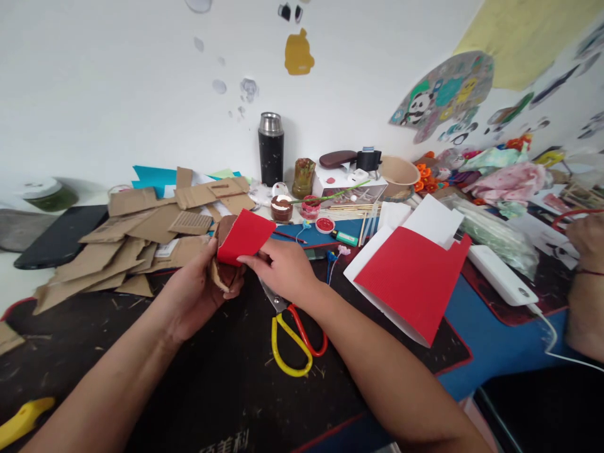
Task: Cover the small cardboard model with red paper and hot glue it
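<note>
A dark mat (198, 384) with a red edge covers the near part of a blue-topped worktop (503, 352), flecked with small scraps. A yellow-handled tool (26, 420) lies at its near left corner. The left forearm (136, 349) and the right forearm (372, 355) slant inward across the mat, and scissors (278, 304) with one yellow and one red handle lie between them, beside the right wrist.

Just beyond the handles the two hands meet. The left hand (202, 289) is turned palm up, its fingers wrapped around a curved brown piece (226, 275). The right hand (285, 270) comes in palm down, thumb and forefinger pinching the lower edge of a red piece (248, 236), which lies over the brown piece, partly covering it.

To the left is a loose heap of cardboard (155, 226); to the right, a large bent red sheet (410, 277) and a white power strip (503, 277). Another person's hand (587, 242) shows at the far right. Further back stand small paint pots (282, 211) and a black flask (271, 154), before a white wall (117, 82) with paper cutouts.
</note>
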### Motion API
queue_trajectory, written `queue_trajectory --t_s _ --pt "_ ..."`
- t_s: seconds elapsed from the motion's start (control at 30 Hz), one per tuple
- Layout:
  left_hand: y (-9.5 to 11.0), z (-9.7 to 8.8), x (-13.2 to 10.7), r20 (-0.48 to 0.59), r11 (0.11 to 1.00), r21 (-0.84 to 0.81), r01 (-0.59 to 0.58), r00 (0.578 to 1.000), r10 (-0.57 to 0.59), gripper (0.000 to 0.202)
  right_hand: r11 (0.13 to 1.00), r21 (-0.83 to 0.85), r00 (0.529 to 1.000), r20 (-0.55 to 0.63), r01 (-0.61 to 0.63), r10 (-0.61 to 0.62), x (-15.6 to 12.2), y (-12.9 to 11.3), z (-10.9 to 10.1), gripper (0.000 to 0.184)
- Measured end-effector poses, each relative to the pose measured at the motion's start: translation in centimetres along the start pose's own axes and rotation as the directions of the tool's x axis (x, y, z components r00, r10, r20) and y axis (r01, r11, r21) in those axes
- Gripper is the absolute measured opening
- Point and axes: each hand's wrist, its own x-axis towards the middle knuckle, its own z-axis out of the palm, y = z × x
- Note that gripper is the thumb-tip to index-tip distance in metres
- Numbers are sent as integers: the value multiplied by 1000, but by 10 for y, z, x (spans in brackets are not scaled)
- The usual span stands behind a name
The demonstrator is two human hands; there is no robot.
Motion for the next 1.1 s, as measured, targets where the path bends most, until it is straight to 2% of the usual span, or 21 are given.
queue_trajectory --t_s 0.23,0.43,0.63,0.87,1.1 --pt "-2 -6 2 53 998 -56 38 998 -35 57 995 91 999 -33 -34 37 -1 3 4 25" --pt "-3 -3 0 28 1000 -22 -21 999 22 53 991 126 998 -37 -36 41 -2 4 6 24" --pt "-8 -2 0 14 996 -53 -75 997 76 53 995 92 997 -61 -43 49 -1 3 8 30" --pt "-9 -5 2 80 992 -125 -1 997 11 58 989 131 996 -47 -70 77 -3 2 9 31" --pt "-8 -3 3 83 988 -157 5 997 8 56 954 294 996 -49 -58 76 -5 -1 3 33"
